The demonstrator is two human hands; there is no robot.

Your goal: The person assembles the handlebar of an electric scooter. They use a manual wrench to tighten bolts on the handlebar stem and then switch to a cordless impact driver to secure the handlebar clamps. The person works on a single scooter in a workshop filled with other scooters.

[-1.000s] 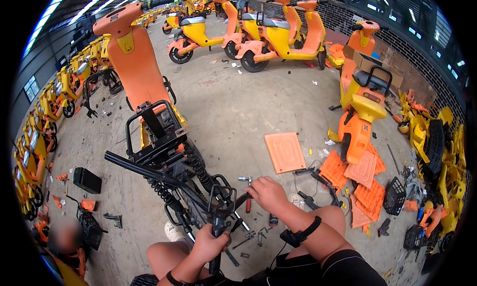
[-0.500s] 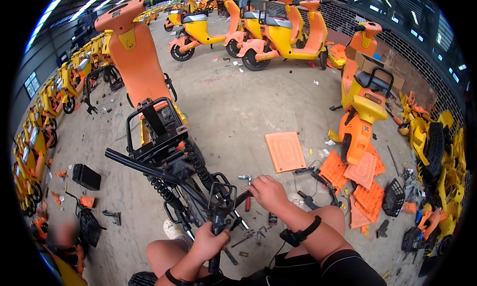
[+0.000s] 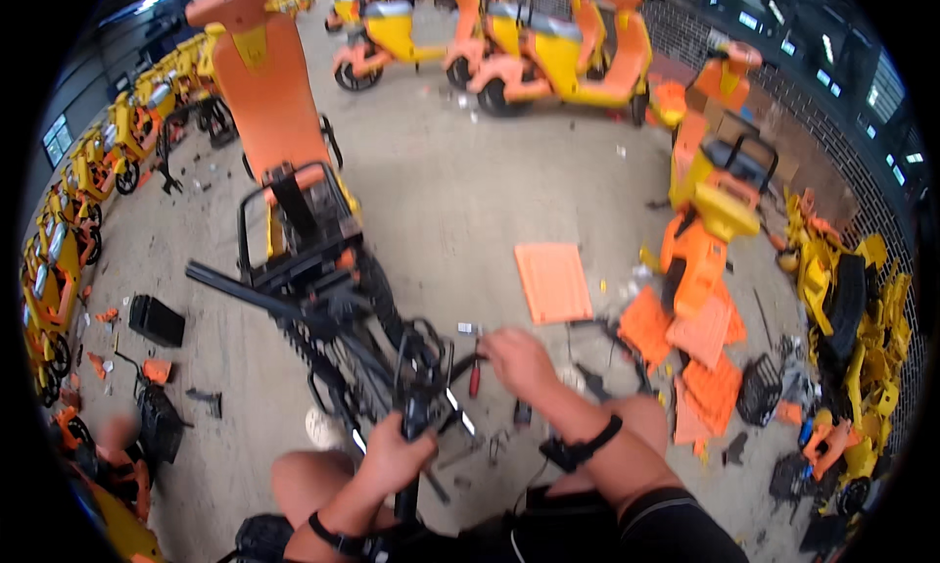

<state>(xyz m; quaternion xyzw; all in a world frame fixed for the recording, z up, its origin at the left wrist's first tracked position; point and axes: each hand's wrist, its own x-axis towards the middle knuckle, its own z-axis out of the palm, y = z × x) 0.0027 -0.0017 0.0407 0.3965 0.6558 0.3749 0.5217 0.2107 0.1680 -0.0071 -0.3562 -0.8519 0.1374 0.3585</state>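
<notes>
A stripped black scooter frame (image 3: 343, 313) with coil shock absorbers stands tilted in front of me. My left hand (image 3: 399, 455) is wrapped round a black tube (image 3: 415, 416) at the frame's near end. Farther right, my right hand (image 3: 519, 365) is closed, its fingers at the outer end of a short black bar (image 3: 461, 366) joined to the frame. Motion smears those fingers. A small silver metal piece (image 3: 468, 328) shows just beyond them; whether it touches the hand I cannot tell. Below the bar is a red-handled tool (image 3: 475, 379).
Ahead stands an orange scooter body (image 3: 269, 103). An orange panel (image 3: 553, 282) lies on the floor, with more panels (image 3: 700, 382) and a scooter (image 3: 710, 220) at right. Yellow parts (image 3: 871, 357) are heaped by the wall. A black box (image 3: 157, 320) sits at left, near another person (image 3: 117, 445).
The whole view has shifted, so the scene sits slightly higher and farther left, now blurred. Both hands keep their places on the frame.
</notes>
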